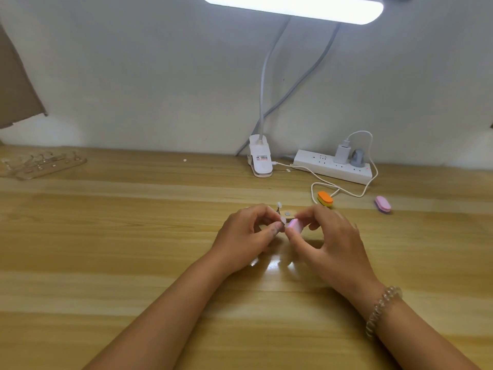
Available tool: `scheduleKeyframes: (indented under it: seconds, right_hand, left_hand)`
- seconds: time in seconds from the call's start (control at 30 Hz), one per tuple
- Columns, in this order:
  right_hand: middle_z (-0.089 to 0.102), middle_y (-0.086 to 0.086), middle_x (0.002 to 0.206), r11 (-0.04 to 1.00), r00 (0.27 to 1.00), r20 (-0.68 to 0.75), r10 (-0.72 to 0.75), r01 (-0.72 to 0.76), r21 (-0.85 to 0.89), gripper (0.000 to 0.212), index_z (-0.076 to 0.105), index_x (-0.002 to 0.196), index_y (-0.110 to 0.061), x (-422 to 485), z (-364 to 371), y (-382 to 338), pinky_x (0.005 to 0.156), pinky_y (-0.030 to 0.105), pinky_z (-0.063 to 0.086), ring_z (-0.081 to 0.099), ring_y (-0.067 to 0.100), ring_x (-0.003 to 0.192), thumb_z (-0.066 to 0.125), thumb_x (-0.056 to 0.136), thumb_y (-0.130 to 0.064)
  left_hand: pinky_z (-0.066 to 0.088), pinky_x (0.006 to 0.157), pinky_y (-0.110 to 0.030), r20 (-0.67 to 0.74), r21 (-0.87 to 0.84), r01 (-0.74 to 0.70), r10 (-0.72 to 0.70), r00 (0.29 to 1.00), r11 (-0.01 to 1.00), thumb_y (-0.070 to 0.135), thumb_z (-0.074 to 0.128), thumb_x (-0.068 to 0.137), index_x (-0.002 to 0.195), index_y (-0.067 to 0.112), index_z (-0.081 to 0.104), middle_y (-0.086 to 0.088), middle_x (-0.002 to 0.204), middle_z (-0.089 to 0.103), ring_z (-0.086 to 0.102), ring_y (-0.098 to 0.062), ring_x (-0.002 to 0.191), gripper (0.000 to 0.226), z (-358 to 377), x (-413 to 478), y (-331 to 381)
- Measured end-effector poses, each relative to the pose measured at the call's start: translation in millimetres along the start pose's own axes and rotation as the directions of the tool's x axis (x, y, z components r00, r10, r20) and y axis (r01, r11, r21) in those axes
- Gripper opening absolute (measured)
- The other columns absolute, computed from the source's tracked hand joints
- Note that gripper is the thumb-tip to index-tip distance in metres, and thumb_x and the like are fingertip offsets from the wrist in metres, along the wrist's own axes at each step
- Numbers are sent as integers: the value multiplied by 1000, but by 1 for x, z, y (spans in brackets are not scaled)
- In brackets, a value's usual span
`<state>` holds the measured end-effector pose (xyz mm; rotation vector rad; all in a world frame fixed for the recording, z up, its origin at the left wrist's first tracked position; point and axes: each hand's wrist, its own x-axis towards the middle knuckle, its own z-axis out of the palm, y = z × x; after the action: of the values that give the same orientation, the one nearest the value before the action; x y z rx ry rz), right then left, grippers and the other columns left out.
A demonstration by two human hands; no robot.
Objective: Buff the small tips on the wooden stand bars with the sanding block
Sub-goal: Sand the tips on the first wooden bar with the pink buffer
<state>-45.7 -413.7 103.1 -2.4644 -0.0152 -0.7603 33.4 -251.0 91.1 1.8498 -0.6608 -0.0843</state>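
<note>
Two hands meet over the middle of the wooden counter (pixel 133 236) in the head view. The left hand (pixel 245 236) has its fingers curled in, pinching a small wooden stand bar (pixel 291 216). Only a short pale-brown stretch of the bar shows between the fingers, with a round grey dot on it. One small white tip (pixel 279 204) sticks up from the bar just behind the left fingers.

The right hand (pixel 328 236) wears a clear bead bracelet (pixel 384 308) on the wrist. It pinches a pink sanding block (pixel 294 225) between thumb and fingers. The block is oval and rounded at the end, and that end is pressed against the spot held at the left fingertips. How exactly they touch there is too blurred to tell.

Behind the hands an orange block (pixel 325 198) lies on a white cable (pixel 346 192), and a second pink block (pixel 383 204) lies well to its right. A white lamp clip (pixel 260 158) stands at the wall; its label has orange and dark print too small to read. Beside it lies a white power strip (pixel 333 169) with a white charger (pixel 342 153) and a grey plug (pixel 357 158) in it. Flat wooden cut-out sheets (pixel 40 164) lie at the far left.
</note>
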Motion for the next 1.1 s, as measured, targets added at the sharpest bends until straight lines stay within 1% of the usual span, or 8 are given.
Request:
scheduleKeyframes:
  seconds: [0.17,0.3,0.43,0.57,0.63,0.8,0.93,1.1]
  right_hand:
    - [54,-19,98,995,998,57,34,-28,-98,24,62,101,-33,0,4,4,84,37,35,53,6,95,71,80,-42]
    - [60,-18,94,995,995,40,-86,88,-51,22,67,101,-31,0,3,-1,83,41,42,56,5,85,77,82,-28]
    - [62,-18,88,996,996,-14,-93,92,-10,15,69,96,-25,2,4,1,82,41,45,58,3,81,76,83,-22]
    - [65,-11,88,991,992,-102,74,-61,121,16,68,99,-18,10,5,11,76,21,46,62,9,80,73,86,-10]
    - [66,-8,91,982,986,-83,144,-132,137,16,69,102,-17,15,6,15,73,18,43,62,9,82,71,88,-10]
    - [68,-10,93,991,995,-2,103,-102,86,18,71,105,-19,26,14,12,81,29,47,61,13,89,69,89,-12]
    - [65,-16,93,998,998,37,51,-52,25,21,71,109,-20,33,19,10,88,36,49,59,9,92,69,89,-15]
    - [63,-11,98,997,995,57,77,-76,-23,28,69,118,-24,39,22,12,94,37,44,54,11,99,67,90,-20]
  left_hand:
    - [58,69,-51,5,9,-37,37,999,999,35,62,84,89,32,69,9,96,74,68,-24,66,9,-1,-1,1]
    - [57,70,-48,24,102,-65,62,998,993,36,60,82,90,39,68,18,95,73,62,-13,57,12,0,-1,2]
    - [56,70,-44,9,159,-77,77,997,984,32,68,88,95,36,68,23,93,73,62,-9,57,7,1,-3,1]
    - [48,64,-27,-178,309,-74,134,975,948,40,68,89,95,38,59,26,86,66,55,4,60,11,4,-4,4]
    - [39,58,-21,-315,325,-33,141,939,945,38,66,90,89,37,54,21,79,62,53,4,62,12,1,-3,4]
    - [36,56,-24,-537,59,107,-59,842,992,30,65,90,80,34,52,15,72,60,54,-3,63,17,-10,2,-1]
    - [37,54,-17,-558,-83,134,-158,815,987,24,64,90,80,31,55,16,70,60,56,10,68,15,-15,3,-4]
    - [40,58,-26,-518,-105,123,-160,840,987,20,63,89,84,30,57,22,68,61,56,5,65,12,-16,4,-2]
